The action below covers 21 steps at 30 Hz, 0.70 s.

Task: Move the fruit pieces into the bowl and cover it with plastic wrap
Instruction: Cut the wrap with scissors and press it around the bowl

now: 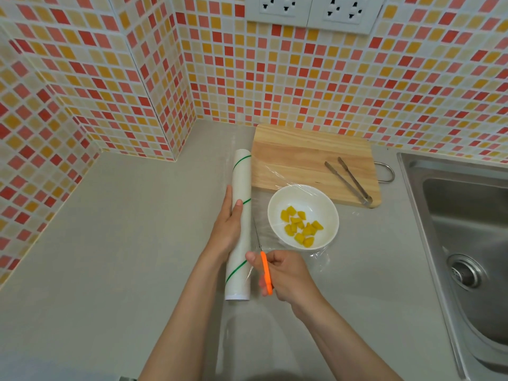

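A white bowl on the grey counter holds several yellow fruit pieces. A clear sheet of plastic wrap lies stretched over the bowl and runs left to its roll, white with green stripes, lying lengthwise just left of the bowl. My left hand rests on the roll's left side and holds it down. My right hand grips orange-handled scissors. Their thin blades point away from me along the wrap, between roll and bowl.
A wooden cutting board lies behind the bowl with metal tongs on its right part. A steel sink fills the right side. Tiled walls close the back and left; wall sockets sit above.
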Each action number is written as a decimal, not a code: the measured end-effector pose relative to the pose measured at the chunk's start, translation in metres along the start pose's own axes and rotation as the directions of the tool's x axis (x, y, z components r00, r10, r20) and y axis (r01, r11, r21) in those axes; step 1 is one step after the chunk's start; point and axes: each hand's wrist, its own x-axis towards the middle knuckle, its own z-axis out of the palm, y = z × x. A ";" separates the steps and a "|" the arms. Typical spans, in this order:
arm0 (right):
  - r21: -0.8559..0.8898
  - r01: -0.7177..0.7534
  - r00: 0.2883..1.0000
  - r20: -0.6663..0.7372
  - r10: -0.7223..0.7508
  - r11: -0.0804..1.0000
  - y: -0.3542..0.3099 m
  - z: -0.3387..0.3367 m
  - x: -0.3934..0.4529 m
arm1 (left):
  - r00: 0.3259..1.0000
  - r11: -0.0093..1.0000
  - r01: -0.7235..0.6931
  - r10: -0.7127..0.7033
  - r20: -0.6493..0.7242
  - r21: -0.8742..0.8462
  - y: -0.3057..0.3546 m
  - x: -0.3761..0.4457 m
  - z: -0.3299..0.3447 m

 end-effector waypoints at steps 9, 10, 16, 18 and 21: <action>0.051 -0.024 0.999 -0.025 0.026 0.998 -0.012 0.005 0.012 | 1.000 0.999 0.008 -0.008 -0.009 -0.035 0.003 -0.002 -0.001; 0.049 -0.028 0.999 -0.024 0.029 0.998 -0.013 0.006 0.013 | 1.000 0.999 0.005 -0.005 -0.007 -0.034 0.003 -0.002 -0.002; 0.059 -0.008 0.999 -0.048 0.011 0.998 -0.018 0.007 0.022 | 1.000 0.999 -0.007 0.007 -0.003 -0.034 0.000 -0.002 -0.004; 0.073 -0.006 0.999 -0.046 0.010 0.997 -0.020 0.009 0.025 | 1.000 0.999 -0.006 0.006 -0.002 -0.040 0.000 -0.002 -0.004; 0.050 -0.005 0.998 -0.055 0.008 0.999 -0.025 0.008 0.030 | 1.000 0.999 -0.002 0.002 0.004 -0.052 0.000 -0.002 -0.005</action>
